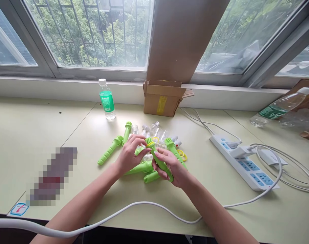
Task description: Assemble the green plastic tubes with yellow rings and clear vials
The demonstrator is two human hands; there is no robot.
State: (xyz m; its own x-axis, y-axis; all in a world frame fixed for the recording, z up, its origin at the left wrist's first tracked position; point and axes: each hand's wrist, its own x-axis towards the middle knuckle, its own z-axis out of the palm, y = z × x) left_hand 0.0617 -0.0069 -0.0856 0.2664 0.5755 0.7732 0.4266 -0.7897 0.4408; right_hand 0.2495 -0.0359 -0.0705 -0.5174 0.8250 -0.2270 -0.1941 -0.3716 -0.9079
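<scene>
My right hand [173,166] is wrapped round a green plastic handle [163,163] with a threaded end, which tilts up to the left. A yellow ring [150,144] sits around its neck just below the thread. My left hand [130,152] pinches at that ring, the fingertips touching the handle's top. Several similar green handles [110,150] lie around both hands, some partly hidden beneath them. Behind the hands is a pile of clear plastic caps [154,126] and small white-grey pieces [174,138]. Loose yellow rings [182,155] lie right of my right hand.
An open cardboard box [162,101] and an upright water bottle [107,101] stand at the back. On the right lie a power strip [242,161] with cables and a tilted bottle [278,107]. A white cable [139,203] crosses the table's front. A blurred-out object [52,178] lies left.
</scene>
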